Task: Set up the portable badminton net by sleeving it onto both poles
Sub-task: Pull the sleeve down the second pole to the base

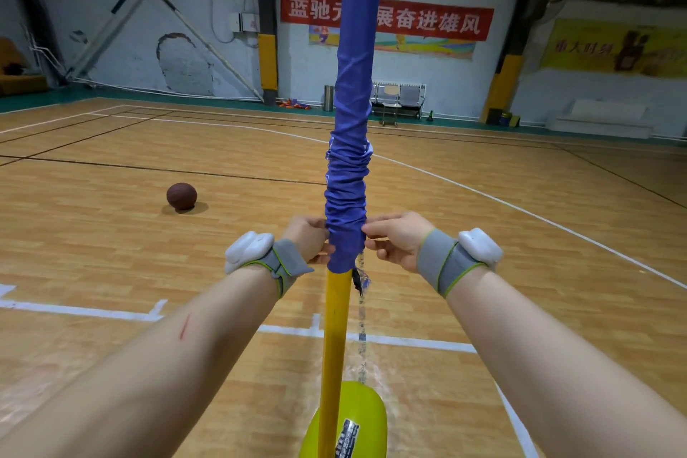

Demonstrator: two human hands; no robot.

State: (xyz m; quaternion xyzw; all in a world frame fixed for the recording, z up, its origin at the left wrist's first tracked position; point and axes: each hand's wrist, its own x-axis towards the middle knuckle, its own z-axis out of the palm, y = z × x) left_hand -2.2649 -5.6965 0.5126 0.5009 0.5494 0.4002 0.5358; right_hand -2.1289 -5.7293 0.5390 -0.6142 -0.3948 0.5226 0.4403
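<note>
A yellow pole [335, 338] stands upright in front of me on a yellow-green base [366, 416]. The blue net sleeve [351, 167] covers its upper part and is bunched into wrinkles just above my hands. My left hand [307, 239] pinches the sleeve's lower left edge. My right hand [394, 239] pinches the lower right edge. Thin net mesh [361, 312] and a dark cord hang down beside the bare pole below the sleeve.
A brown basketball [181, 196] lies on the wooden court floor to the left. Metal bench seats [399, 98] and a grey bin [328, 97] stand against the far wall under a red banner. White court lines cross the floor near the base.
</note>
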